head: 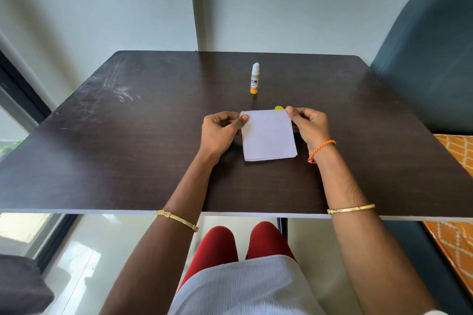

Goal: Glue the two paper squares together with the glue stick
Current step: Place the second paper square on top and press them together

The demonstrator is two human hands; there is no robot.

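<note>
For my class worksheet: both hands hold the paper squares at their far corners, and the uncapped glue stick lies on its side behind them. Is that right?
Not quite. The head view shows the glue stick standing upright, not lying down. The rest holds: left hand and right hand hold the paper squares at their far corners.

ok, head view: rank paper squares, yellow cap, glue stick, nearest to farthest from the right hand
From the right hand:
1. paper squares - pinched at their far right corner, in contact; the left hand holds the far left corner.
2. yellow cap - just left of the thumb tip, peeking out behind the paper's far edge.
3. glue stick - upright, uncapped, farther back on the table.
</note>
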